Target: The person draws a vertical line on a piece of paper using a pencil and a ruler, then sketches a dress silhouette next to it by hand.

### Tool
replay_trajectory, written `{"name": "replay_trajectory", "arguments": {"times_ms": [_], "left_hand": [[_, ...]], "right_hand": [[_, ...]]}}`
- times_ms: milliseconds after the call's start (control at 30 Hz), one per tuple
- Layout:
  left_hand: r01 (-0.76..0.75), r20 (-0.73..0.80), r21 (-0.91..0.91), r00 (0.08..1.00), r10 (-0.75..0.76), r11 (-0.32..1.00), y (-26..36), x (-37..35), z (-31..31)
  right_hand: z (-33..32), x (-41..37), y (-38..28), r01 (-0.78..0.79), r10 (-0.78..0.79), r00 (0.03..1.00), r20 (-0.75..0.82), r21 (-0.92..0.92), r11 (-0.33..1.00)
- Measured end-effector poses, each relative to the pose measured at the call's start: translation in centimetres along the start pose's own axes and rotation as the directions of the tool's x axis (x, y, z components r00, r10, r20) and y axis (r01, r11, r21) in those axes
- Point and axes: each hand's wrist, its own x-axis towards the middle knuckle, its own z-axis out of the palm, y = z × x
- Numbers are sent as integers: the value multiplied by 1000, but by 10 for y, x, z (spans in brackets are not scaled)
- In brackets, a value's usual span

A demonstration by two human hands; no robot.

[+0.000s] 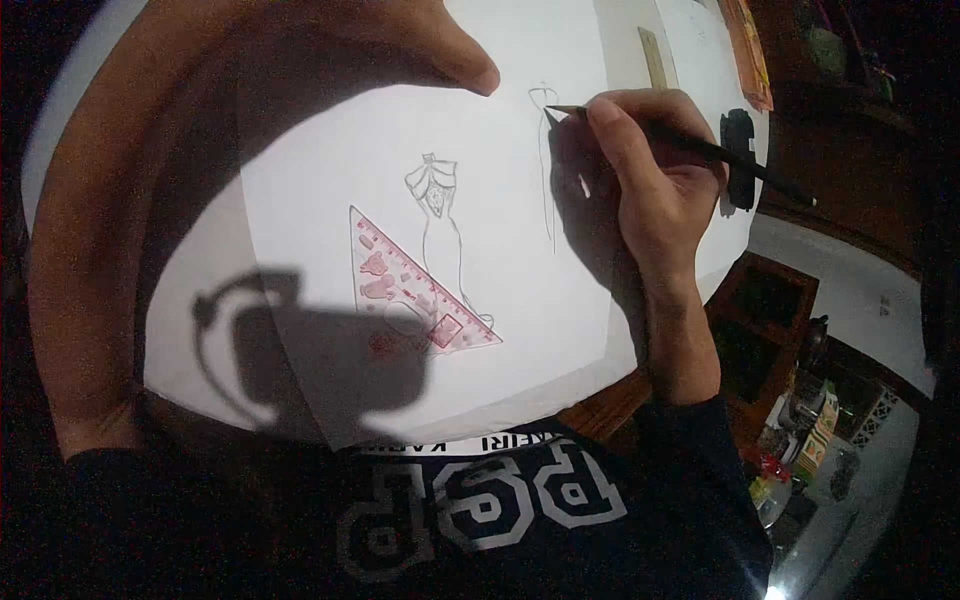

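Observation:
My right hand [655,165] grips a dark pencil [720,152], its tip touching the top of a thin outline sketch on the white paper [330,170]. At the upper edge of the view my left hand [430,40] lies over the sheet, thumb stretched out and the other fingers mostly cut off by the frame. Between the hands is a finished-looking pencil drawing of a long dress [440,215] on a form. A clear set square [385,290] with pink prints covers the lower part of that drawing.
A narrow ruler [652,58] lies at the top right, near orange paper or a booklet [748,50]. A small black object [738,160] sits at the right edge of the white surface. Wooden furniture [750,320] and assorted goods [805,440] stand beyond, lower right.

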Motion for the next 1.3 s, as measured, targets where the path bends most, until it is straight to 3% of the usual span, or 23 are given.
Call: {"name": "replay_trajectory", "arguments": {"times_ms": [367, 467, 533, 567, 633, 767, 833, 933, 967, 1033, 1167, 1233, 1267, 1300], "left_hand": [[14, 36, 10, 999, -15, 1000, 4, -2, -4], [4, 14, 31, 1000, -4, 1000, -1, -2, 3], [-167, -165, 103, 969, 183, 980, -6, -10, 10], [-166, -167, 103, 969, 182, 981, -4, -8, 7], [-4, -2, 42, 1000, 4, 999, 1, -1, -1], [-13, -16, 10, 1000, 13, 1000, -3, -4, 3], [-181, -213, 63, 958, 191, 981, -7, -15, 12], [-141, -245, 62, 957, 152, 988, -4, -14, 16], [-141, -245, 62, 957, 152, 988, -4, -10, 13], [4, -44, -9, 999, -4, 1000, -1, -3, 3], [-1, -49, -23, 999, 0, 1000, 1, -7, 6], [-74, -247, 86, 964, 94, 993, 1, -15, 17], [-73, -248, 86, 964, 93, 994, -1, -12, 14], [-42, -152, 46, 987, 49, 998, -3, -5, 8]], "right_hand": [[3, 1, 0, 48, -48, 998, -45, -9, 999], [-1, 0, -2, -86, 87, 996, -37, 34, 996], [1, 0, -2, -39, 40, 999, -28, 43, 998], [2, 1, -1, -38, 39, 999, -27, 43, 998], [2, 2, 0, 56, -56, 998, -13, 9, 998], [3, 1, 1, 40, -39, 999, -17, 23, 999], [5, 0, 0, 22, -21, 999, -33, 25, 999], [3, 0, 1, 6, -5, 1000, -14, 54, 999], [3, 0, 1, 6, -5, 1000, -14, 54, 998], [3, 0, -1, -30, 30, 1000, 2, 87, 996], [4, 1, 0, 6, -5, 1000, -20, 42, 999], [4, 1, 2, 10, -8, 1000, -18, 93, 996], [3, 1, 2, 11, -9, 1000, -18, 93, 996], [1, 1, 2, 25, -25, 1000, 6, 57, 998]]}}
